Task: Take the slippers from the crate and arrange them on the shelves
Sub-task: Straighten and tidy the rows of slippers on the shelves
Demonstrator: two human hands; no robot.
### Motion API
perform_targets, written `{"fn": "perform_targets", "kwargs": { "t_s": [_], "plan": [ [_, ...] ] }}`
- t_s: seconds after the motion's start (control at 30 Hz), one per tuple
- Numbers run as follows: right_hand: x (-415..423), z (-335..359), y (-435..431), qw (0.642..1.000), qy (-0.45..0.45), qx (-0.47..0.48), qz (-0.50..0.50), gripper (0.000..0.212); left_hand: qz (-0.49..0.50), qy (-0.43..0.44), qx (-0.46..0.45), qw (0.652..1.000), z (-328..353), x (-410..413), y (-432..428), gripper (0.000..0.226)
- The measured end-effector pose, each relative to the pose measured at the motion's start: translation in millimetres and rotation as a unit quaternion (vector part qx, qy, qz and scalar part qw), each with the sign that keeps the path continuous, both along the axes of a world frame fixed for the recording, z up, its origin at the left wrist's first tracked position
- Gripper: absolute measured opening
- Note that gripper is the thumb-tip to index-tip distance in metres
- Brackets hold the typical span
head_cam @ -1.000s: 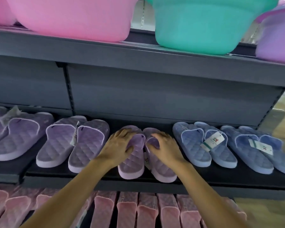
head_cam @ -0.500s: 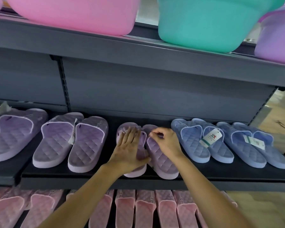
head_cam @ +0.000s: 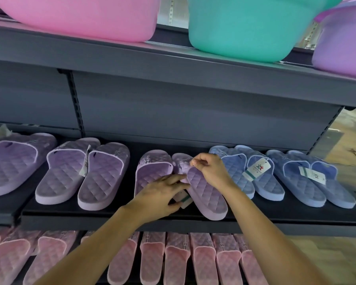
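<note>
The middle shelf is a dark board, and its front edge runs just below the heels of the slippers on it. The lilac pair sits mid-shelf, toes to the back panel. Bare board shows on both sides of it, a wider strip on the left than on the right. The left slipper lies straight. The right slipper angles outward, its heel close to the front edge. The left hand lies over the left slipper's heel, its grip released: the fingers are stretched out and touch a white tag between the two slippers. The right hand has its grip clenched in a pinch at the strap of the right slipper. Whether a thread is also held is too small to tell. Blue slippers with tags crowd the right, just beside that hand. Purple pairs fill the left. Pink slippers pack the lower shelf in a tight row. On the upper shelf stand a pink basin, a teal basin and a purple basin. Wooden floor shows at far right.
</note>
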State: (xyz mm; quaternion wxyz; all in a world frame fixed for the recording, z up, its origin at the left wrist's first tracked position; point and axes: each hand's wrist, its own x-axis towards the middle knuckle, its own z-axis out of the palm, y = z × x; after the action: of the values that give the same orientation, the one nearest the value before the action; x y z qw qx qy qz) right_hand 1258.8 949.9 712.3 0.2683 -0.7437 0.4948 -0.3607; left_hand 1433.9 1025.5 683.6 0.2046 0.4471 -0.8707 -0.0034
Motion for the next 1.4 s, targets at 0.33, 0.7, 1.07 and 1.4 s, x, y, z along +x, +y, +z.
{"fn": "perform_targets", "kwargs": {
  "t_s": [0.33,0.7,1.07,1.4],
  "plan": [
    [-9,9,-3,0.998,0.038,0.017,0.044,0.022,0.025,-0.095,0.084,0.992,-3,-11,-3,0.068],
    [-14,3,2,0.998,0.019,0.02,0.055,0.014,-0.01,-0.061,0.092,0.994,-4,0,-7,0.036],
    [-25,-4,15,0.999,0.024,-0.017,0.037,0.024,0.043,0.055,-0.176,0.982,-12,-12,-6,0.031],
    [-39,-10,29,0.986,0.142,0.088,-0.01,0.079,0.011,0.03,-0.296,0.955,20,34,8,0.036]
  ]
}}
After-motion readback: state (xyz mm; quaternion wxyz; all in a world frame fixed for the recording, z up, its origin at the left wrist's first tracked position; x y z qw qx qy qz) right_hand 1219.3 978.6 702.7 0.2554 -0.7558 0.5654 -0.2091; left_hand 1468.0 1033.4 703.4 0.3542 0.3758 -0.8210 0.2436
